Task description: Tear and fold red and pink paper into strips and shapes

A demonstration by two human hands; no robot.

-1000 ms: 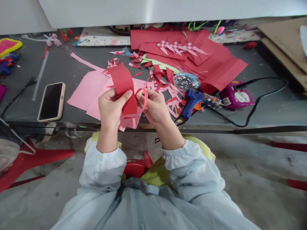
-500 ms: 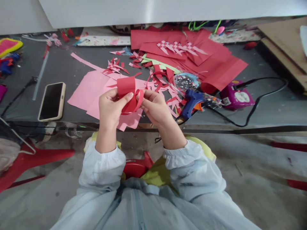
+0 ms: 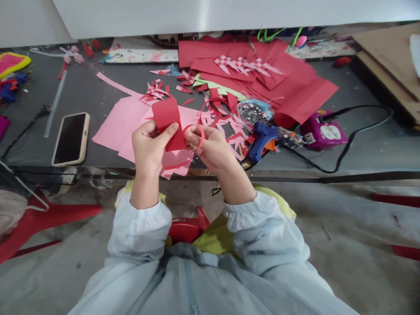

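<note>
Between thumb and fingers, my left hand (image 3: 149, 146) grips a piece of red paper (image 3: 166, 114) that stands up above the thumb. My right hand (image 3: 210, 146) pinches a narrow red paper strip (image 3: 202, 139), which curls in a loop round the fingertips and trails down to the left below the paper. The fingertips of both hands are close together. Beneath them lie pink paper sheets (image 3: 120, 124), and cut red and pink paper scraps (image 3: 226, 127) are scattered just beyond my right hand.
A blue glue gun (image 3: 262, 141) rests right of my hands, its cable near a purple box (image 3: 324, 131). Behind are red paper sheets (image 3: 305, 94) and a bag of small beads (image 3: 254, 111). A phone (image 3: 71, 139) lies at left; cardboard (image 3: 390, 65) stands far right.
My left hand has shifted slightly left with the red paper. The strip in my right hand has come away from the paper's edge, and its tail hangs lower.
</note>
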